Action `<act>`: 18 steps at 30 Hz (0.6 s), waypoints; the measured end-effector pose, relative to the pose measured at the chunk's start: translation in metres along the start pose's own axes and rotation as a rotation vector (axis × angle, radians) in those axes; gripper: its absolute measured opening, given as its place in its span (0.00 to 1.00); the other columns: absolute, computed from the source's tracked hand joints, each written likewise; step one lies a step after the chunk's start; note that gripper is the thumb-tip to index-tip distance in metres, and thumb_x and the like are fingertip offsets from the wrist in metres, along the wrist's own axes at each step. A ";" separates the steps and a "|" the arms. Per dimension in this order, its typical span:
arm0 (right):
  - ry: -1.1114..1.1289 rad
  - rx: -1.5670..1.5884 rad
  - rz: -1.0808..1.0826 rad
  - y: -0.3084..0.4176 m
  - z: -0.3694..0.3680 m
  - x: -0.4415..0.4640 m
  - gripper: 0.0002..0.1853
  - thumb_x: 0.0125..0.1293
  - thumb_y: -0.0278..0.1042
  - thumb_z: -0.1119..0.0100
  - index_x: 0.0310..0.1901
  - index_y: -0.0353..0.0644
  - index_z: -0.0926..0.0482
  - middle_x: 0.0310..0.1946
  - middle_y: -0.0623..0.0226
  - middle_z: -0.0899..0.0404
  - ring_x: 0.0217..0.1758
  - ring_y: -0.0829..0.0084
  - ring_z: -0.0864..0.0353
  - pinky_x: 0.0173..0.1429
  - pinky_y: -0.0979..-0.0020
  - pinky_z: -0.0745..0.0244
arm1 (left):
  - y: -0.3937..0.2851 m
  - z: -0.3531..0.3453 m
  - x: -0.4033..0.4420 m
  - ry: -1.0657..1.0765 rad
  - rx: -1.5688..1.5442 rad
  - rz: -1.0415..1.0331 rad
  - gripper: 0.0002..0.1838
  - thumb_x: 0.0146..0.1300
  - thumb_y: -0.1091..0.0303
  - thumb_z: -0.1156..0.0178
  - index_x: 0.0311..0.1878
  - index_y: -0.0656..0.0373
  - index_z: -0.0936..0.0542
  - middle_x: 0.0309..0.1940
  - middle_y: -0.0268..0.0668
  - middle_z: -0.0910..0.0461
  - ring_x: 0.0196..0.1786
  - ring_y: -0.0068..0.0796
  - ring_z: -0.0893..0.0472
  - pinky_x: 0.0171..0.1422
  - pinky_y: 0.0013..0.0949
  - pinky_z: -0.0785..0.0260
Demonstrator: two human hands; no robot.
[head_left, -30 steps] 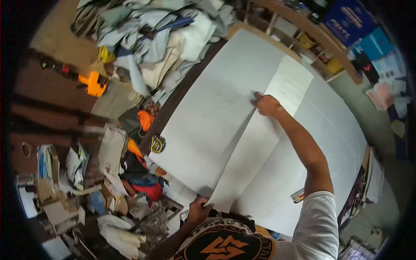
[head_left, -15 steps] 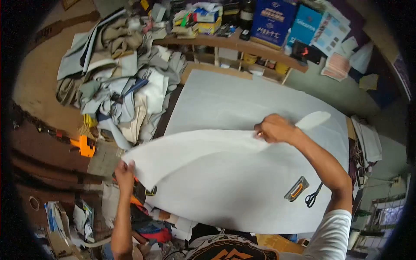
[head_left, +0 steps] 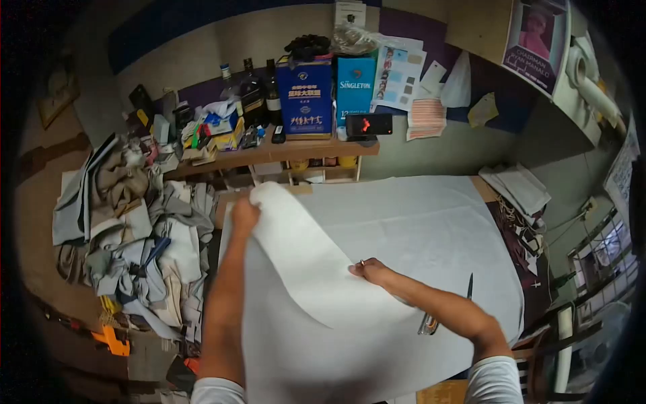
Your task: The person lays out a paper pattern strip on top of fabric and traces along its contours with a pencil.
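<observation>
A long, curved white sheet point(head_left: 303, 246) is stretched slantwise between my two hands, over a light grey sheet point(head_left: 410, 215) spread across the table. My left hand point(head_left: 245, 217) grips its far upper end, fingers closed around the edge. Lower and to the right, my right hand point(head_left: 374, 273) pinches the sheet's right edge; a ring shows on one finger. Whether the white sheet is paper or vinyl, I cannot tell. Beside my right forearm lies a staple gun point(head_left: 428, 324), partly covered by the arm. Scissors point(head_left: 470, 286) rest just beyond that forearm, their handles hidden.
Piled fabric scraps point(head_left: 134, 242) stand left of the table. Behind it, a wooden shelf point(head_left: 262, 153) carries bottles, a blue box point(head_left: 306, 101), a teal box point(head_left: 354, 91) and a phone point(head_left: 369, 125). An orange tool point(head_left: 111, 341) lies low on the left. Folded cloth point(head_left: 515, 188) sits at the right edge.
My left hand has swung up and away from me with the sheet's end. My right hand has come lower and toward the left, still pinching it. The head view has tilted upward.
</observation>
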State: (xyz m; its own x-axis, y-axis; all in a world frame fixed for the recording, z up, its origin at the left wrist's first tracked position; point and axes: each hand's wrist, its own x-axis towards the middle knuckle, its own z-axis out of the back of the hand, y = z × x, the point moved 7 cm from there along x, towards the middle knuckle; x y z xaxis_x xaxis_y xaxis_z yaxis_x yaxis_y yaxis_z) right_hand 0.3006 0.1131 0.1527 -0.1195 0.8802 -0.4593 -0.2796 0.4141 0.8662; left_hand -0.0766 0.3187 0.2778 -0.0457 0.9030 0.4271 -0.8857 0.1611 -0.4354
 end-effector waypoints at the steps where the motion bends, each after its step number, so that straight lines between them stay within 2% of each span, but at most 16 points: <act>1: -0.025 0.170 -0.107 0.018 -0.003 -0.008 0.17 0.79 0.42 0.35 0.44 0.33 0.20 0.43 0.62 0.16 0.47 0.69 0.15 0.55 0.72 0.21 | -0.015 -0.023 -0.010 -0.009 -0.130 -0.030 0.34 0.64 0.61 0.26 0.71 0.64 0.24 0.72 0.61 0.30 0.71 0.60 0.25 0.73 0.50 0.29; 2: -0.044 0.338 -0.220 0.024 -0.007 -0.012 0.18 0.79 0.40 0.36 0.51 0.28 0.20 0.47 0.57 0.15 0.49 0.65 0.13 0.54 0.68 0.18 | -0.029 -0.047 -0.020 -0.013 -0.259 -0.061 0.39 0.65 0.60 0.26 0.76 0.65 0.28 0.80 0.62 0.39 0.78 0.60 0.32 0.80 0.49 0.35; 3: -0.040 0.339 -0.231 0.015 -0.008 0.006 0.18 0.79 0.40 0.36 0.51 0.28 0.20 0.47 0.57 0.15 0.49 0.65 0.13 0.54 0.68 0.18 | -0.041 -0.055 -0.048 0.007 -0.320 -0.021 0.41 0.65 0.59 0.26 0.77 0.66 0.30 0.81 0.62 0.41 0.80 0.61 0.35 0.83 0.49 0.39; 4: -0.055 0.515 -0.245 -0.003 -0.010 0.032 0.19 0.79 0.38 0.37 0.55 0.26 0.23 0.50 0.54 0.16 0.49 0.64 0.13 0.53 0.64 0.15 | -0.053 -0.063 -0.075 0.025 -0.381 0.021 0.44 0.65 0.58 0.25 0.78 0.67 0.32 0.83 0.62 0.44 0.82 0.61 0.38 0.86 0.49 0.43; 6: -0.122 0.752 -0.279 -0.008 -0.017 0.051 0.21 0.80 0.35 0.39 0.61 0.24 0.28 0.53 0.51 0.17 0.49 0.61 0.13 0.49 0.56 0.10 | -0.044 -0.067 -0.161 -0.024 -0.352 0.108 0.45 0.66 0.55 0.25 0.79 0.68 0.33 0.81 0.62 0.39 0.82 0.59 0.36 0.85 0.49 0.43; 7: -0.117 0.764 -0.272 -0.014 -0.018 0.063 0.21 0.80 0.35 0.39 0.61 0.24 0.28 0.53 0.51 0.17 0.49 0.61 0.13 0.49 0.56 0.10 | -0.035 -0.065 -0.208 0.014 -0.495 0.257 0.42 0.70 0.55 0.28 0.79 0.69 0.33 0.79 0.58 0.35 0.81 0.53 0.34 0.84 0.47 0.40; 8: -0.146 0.788 -0.259 -0.029 -0.018 0.084 0.20 0.80 0.34 0.40 0.61 0.25 0.28 0.53 0.51 0.17 0.49 0.59 0.13 0.50 0.54 0.10 | -0.030 -0.067 -0.255 0.076 -0.763 0.495 0.38 0.73 0.56 0.30 0.77 0.69 0.32 0.76 0.53 0.30 0.77 0.47 0.30 0.81 0.46 0.36; 9: -0.172 0.810 -0.245 -0.040 -0.019 0.102 0.19 0.80 0.34 0.41 0.61 0.25 0.28 0.52 0.50 0.17 0.49 0.57 0.12 0.51 0.53 0.10 | 0.018 -0.122 -0.316 0.064 -1.063 0.734 0.30 0.76 0.52 0.34 0.73 0.62 0.24 0.67 0.44 0.20 0.69 0.36 0.21 0.66 0.36 0.24; 10: -0.163 0.818 -0.239 -0.046 -0.021 0.114 0.19 0.80 0.34 0.41 0.61 0.25 0.28 0.52 0.50 0.17 0.49 0.57 0.12 0.51 0.53 0.10 | 0.035 -0.151 -0.368 0.254 -1.280 0.916 0.29 0.79 0.49 0.38 0.73 0.59 0.24 0.65 0.40 0.20 0.63 0.30 0.19 0.60 0.36 0.25; 11: -0.101 0.875 -0.302 -0.054 -0.026 0.125 0.18 0.80 0.33 0.41 0.60 0.27 0.29 0.52 0.49 0.18 0.48 0.56 0.12 0.51 0.49 0.10 | 0.014 -0.139 -0.402 0.254 -1.453 1.088 0.23 0.80 0.57 0.39 0.68 0.62 0.24 0.64 0.39 0.21 0.59 0.30 0.21 0.62 0.34 0.27; 13: -0.035 0.929 -0.365 -0.050 -0.039 0.135 0.16 0.80 0.32 0.42 0.59 0.29 0.29 0.51 0.48 0.18 0.48 0.55 0.12 0.52 0.45 0.10 | -0.014 -0.139 -0.432 0.176 -1.486 1.028 0.15 0.79 0.61 0.41 0.60 0.61 0.21 0.53 0.36 0.17 0.51 0.28 0.21 0.61 0.35 0.29; 14: 0.008 0.999 -0.376 -0.043 -0.048 0.133 0.16 0.80 0.32 0.42 0.59 0.29 0.28 0.52 0.49 0.18 0.50 0.54 0.12 0.54 0.47 0.11 | -0.010 -0.153 -0.446 0.173 -1.484 1.031 0.15 0.79 0.61 0.41 0.60 0.61 0.21 0.53 0.36 0.17 0.51 0.28 0.21 0.61 0.35 0.29; 15: 0.048 1.068 -0.390 -0.039 -0.054 0.132 0.16 0.80 0.33 0.42 0.59 0.30 0.26 0.53 0.49 0.17 0.51 0.53 0.13 0.56 0.48 0.12 | -0.004 -0.172 -0.450 0.138 -1.465 0.869 0.15 0.77 0.65 0.40 0.61 0.61 0.21 0.53 0.36 0.16 0.53 0.28 0.21 0.63 0.34 0.30; 17: 0.097 1.065 -0.417 -0.038 -0.063 0.142 0.16 0.80 0.34 0.41 0.58 0.29 0.26 0.53 0.50 0.17 0.52 0.54 0.13 0.57 0.48 0.12 | -0.008 -0.177 -0.454 0.107 -1.452 0.715 0.16 0.75 0.68 0.40 0.62 0.62 0.20 0.52 0.36 0.15 0.55 0.29 0.20 0.66 0.33 0.31; 18: 0.153 1.062 -0.436 -0.036 -0.069 0.145 0.16 0.80 0.34 0.41 0.58 0.29 0.27 0.52 0.51 0.17 0.52 0.55 0.13 0.58 0.48 0.12 | -0.014 -0.172 -0.458 0.178 -1.477 0.759 0.17 0.74 0.70 0.39 0.62 0.62 0.20 0.53 0.36 0.15 0.56 0.29 0.20 0.66 0.33 0.31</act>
State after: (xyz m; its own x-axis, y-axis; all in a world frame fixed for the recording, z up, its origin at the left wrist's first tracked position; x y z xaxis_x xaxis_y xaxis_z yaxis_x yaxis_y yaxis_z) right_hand 0.2280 0.2100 0.0414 -0.3445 0.6074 -0.7158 0.6069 0.7258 0.3238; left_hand 0.0361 -0.0286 -0.0476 -0.0902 0.9610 -0.2615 0.4842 -0.1871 -0.8547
